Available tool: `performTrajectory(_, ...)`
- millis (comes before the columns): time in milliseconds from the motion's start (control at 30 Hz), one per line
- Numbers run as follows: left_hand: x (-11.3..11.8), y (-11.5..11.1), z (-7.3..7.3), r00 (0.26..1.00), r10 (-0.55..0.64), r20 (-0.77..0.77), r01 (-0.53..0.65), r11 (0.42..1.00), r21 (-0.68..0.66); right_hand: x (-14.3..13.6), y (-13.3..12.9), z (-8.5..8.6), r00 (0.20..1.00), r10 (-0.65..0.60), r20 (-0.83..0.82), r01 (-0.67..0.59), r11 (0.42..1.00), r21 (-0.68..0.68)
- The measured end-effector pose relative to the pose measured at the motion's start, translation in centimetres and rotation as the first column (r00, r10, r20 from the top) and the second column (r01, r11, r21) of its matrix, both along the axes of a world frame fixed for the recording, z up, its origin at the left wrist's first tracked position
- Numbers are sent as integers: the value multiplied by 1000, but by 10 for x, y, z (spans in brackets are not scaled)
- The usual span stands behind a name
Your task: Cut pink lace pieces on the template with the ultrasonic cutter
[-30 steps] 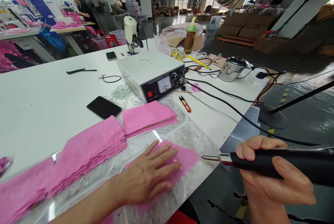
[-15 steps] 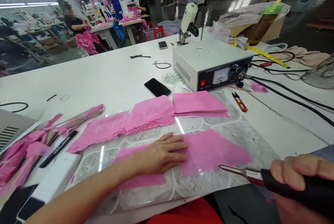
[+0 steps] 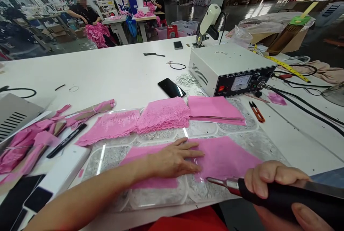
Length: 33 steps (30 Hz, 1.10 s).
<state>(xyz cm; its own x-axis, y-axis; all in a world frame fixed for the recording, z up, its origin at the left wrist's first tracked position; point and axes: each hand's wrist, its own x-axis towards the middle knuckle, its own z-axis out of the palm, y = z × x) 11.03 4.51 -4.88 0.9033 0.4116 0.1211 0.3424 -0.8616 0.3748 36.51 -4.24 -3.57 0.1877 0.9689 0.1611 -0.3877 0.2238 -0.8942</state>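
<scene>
My left hand (image 3: pixel 174 161) lies flat with fingers apart on a sheer pink fabric piece (image 3: pixel 225 154), pressing it to a clear-covered grey patterned mat (image 3: pixel 158 199). More pink fabric shows under the wrist. In my right hand (image 3: pixel 274 180) is a black-handled ultrasonic cutter (image 3: pixel 292 197), its fingers wrapped round the handle. The cutter's narrow metal tip points left, at the near edge of the fabric piece, close to my left fingertips. Behind my left hand lie a stack of pink lace pieces (image 3: pixel 163 114) and a stack of plain pink pieces (image 3: pixel 213 109).
A grey generator box (image 3: pixel 231 66) with a dial and cables stands at the back right. Orange thread snips (image 3: pixel 257 112) lie right of the stacks, a black phone (image 3: pixel 171 88) behind them. A marker (image 3: pixel 66 140) and pink bundles lie left. Co-workers sit beyond the table.
The cutter and my right hand have moved left along the near edge of the fabric. My left hand keeps its place on the fabric. The view has shifted slightly.
</scene>
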Motion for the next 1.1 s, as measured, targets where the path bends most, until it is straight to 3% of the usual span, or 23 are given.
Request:
performTrajectory(267,-2,-1,-1,1000,-30,2,30,999,21,-22,12,22,996,88,29,-90,994,63)
performTrajectory(600,-2,-2,5,998,-53,17,53,999,-2,-28,14,15,986,166,14,-166,979,120)
performTrajectory(1100,-6,-6,10,992,-106,66,110,993,-51,-30,18,23,994,107,21,-108,988,114)
